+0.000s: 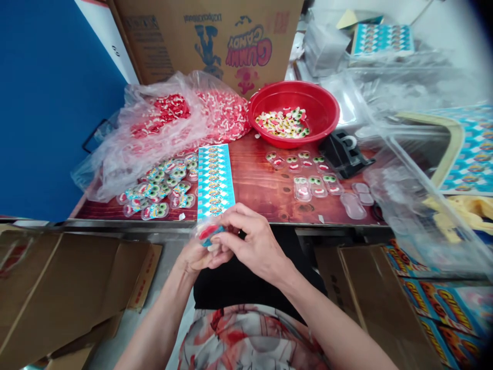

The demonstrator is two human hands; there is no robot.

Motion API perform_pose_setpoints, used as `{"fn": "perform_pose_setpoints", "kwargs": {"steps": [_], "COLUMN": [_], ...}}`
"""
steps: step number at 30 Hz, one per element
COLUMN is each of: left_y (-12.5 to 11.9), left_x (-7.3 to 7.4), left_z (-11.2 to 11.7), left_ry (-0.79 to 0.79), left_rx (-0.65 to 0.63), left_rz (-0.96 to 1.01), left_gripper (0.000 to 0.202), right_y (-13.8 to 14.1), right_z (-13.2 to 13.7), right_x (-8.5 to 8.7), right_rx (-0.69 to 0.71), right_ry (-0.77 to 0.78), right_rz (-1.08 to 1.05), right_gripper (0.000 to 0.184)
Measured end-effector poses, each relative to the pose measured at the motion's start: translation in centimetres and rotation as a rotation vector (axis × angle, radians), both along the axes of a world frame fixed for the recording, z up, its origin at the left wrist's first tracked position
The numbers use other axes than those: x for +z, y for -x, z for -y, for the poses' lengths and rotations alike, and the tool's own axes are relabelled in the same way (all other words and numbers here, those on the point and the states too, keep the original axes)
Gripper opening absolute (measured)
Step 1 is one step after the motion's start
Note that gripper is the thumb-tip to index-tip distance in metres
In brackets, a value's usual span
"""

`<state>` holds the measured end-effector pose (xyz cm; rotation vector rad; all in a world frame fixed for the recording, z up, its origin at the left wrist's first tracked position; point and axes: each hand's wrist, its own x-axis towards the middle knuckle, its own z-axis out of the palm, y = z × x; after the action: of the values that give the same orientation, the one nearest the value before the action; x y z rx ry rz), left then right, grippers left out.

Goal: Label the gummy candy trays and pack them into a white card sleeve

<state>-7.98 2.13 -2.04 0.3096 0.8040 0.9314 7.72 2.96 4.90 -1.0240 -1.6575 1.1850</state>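
Note:
In front of my lap, my left hand (197, 256) holds a small clear candy pack (208, 232) with a red piece and a blue patch showing. My right hand (254, 237) is closed over the same pack, its thumb and fingers pinching near the blue patch; my fingers hide part of it. Just beyond my hands lies a blue sticker sheet (215, 180). To its left is a pile of candy packs (157, 189) with blue stickers. On the right, several clear packs with eye and mouth candies (302, 190) lie in rows beside clear plastic pieces (353, 206).
A red bowl (332, 121) of eye candies stands at the back. Left of it slumps a plastic bag (115, 159) of red-and-white candies, before a cardboard box (169, 46). A black tape dispenser (344, 154) and a clear bin (416, 169) are at right; cartons (69, 288) sit below the table.

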Motion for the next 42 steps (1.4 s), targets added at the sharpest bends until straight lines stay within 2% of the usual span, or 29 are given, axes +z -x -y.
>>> {"fn": "perform_pose_setpoints", "kwargs": {"steps": [2,4,6,9,12,16,20,25,27,29,31,33,37,38,40,42], "left_y": [-0.4,-0.9,-1.1,-1.3,-1.3,-1.6,-2.4,-3.3,-3.0,-2.0,-0.2,2.5,9.1,10.4,12.0,12.1], "left_x": [0.4,1.1,1.7,2.5,2.8,2.9,2.6,1.4,0.9,0.9,1.5,2.3,3.0,2.9,2.5,2.1], "left_z": [-0.1,0.1,0.4,1.0,1.1,0.7,0.6,1.0,0.9,0.3,-0.8,-2.8,-8.5,-9.8,-11.3,-10.8], "left_ry": [-0.062,-0.128,-0.184,-0.27,-0.246,-0.163,-0.172,-0.311,-0.356,-0.398,-0.455,-0.508,-0.546,-0.579,-0.616,-0.641], "left_rx": [0.004,0.06,0.118,0.118,0.094,0.067,0.064,0.177,0.144,0.096,0.105,0.203,0.453,0.464,0.376,0.353], "left_rz": [-0.042,-0.126,-0.233,-0.41,-0.489,-0.453,-0.528,-0.875,-0.961,-1.014,-1.084,-1.232,-1.784,-1.863,-1.959,-2.017], "left_gripper": [0.022,0.025,0.037,0.046,0.043,0.045,0.042,0.03,0.029,0.031,0.032,0.034,0.042,0.043,0.046,0.046], "right_y": [0.0,-0.1,-0.3,-0.8,-1.3,-1.7,-1.6,-0.8,-0.2,0.2,0.5,0.6,0.3,0.3,0.2,0.1], "right_z": [-0.6,-1.2,-1.6,-2.0,-2.3,-2.5,-1.9,-0.9,-1.2,-1.8,-2.4,-2.8,-3.0,-3.0,-3.1,-3.3], "right_x": [-0.7,-1.6,-2.5,-3.6,-3.8,-3.7,-4.2,-6.1,-6.8,-7.2,-7.4,-7.5,-8.4,-8.7,-9.4,-9.9], "right_rx": [-0.011,-0.018,-0.009,0.016,0.034,0.027,-0.02,-0.165,-0.151,-0.1,-0.086,-0.122,-0.231,-0.252,-0.287,-0.29], "right_ry": [0.082,0.174,0.274,0.347,0.378,0.475,0.43,0.159,0.144,0.165,0.147,0.085,-0.003,-0.009,0.019,0.096], "right_rz": [-0.03,-0.044,-0.046,-0.053,-0.126,-0.245,-0.199,0.035,0.023,-0.02,-0.018,0.07,0.326,0.367,0.403,0.39], "right_gripper": [0.008,0.012,0.017,0.02,0.026,0.035,0.028,0.023,0.024,0.025,0.027,0.032,0.034,0.035,0.042,0.051]}}
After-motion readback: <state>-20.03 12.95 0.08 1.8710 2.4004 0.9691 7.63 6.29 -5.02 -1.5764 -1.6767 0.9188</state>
